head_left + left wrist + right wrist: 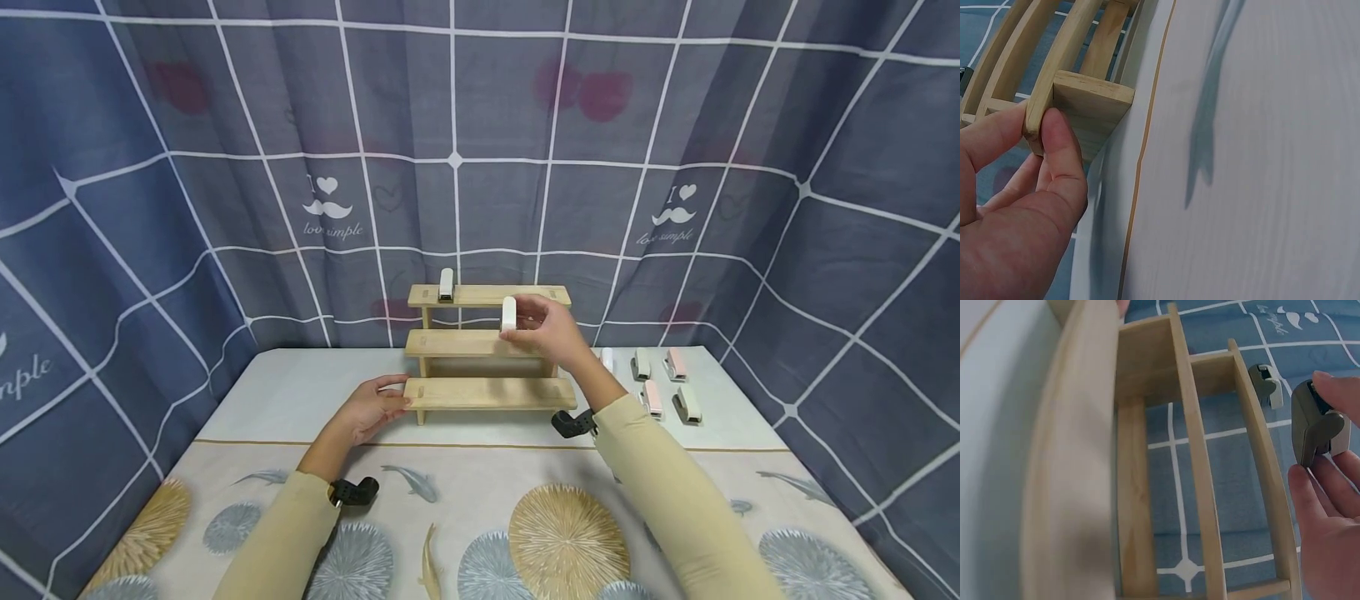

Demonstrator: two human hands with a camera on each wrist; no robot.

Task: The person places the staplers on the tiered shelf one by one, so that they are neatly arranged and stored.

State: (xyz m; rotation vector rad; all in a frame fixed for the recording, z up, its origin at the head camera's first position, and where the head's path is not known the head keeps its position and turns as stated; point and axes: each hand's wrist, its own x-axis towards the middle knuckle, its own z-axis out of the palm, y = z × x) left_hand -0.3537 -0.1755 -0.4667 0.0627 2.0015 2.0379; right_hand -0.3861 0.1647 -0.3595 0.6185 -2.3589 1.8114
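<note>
A three-tier wooden display stand stands on the table. At the left end of its lowest board, my left hand pinches the wood between thumb and fingers, as the left wrist view shows close up. My right hand holds a small white stapler upright by its sides, in front of the top tier and above the middle one. In the right wrist view this stapler shows its grey underside, apart from the boards. Another white stapler sits near the left end of the top board.
Right of the stand, several small staplers lie on the table: pink ones and pale green ones, plus a white one partly hidden by my right arm. A checked curtain hangs behind and on both sides. A patterned cloth covers the table's front.
</note>
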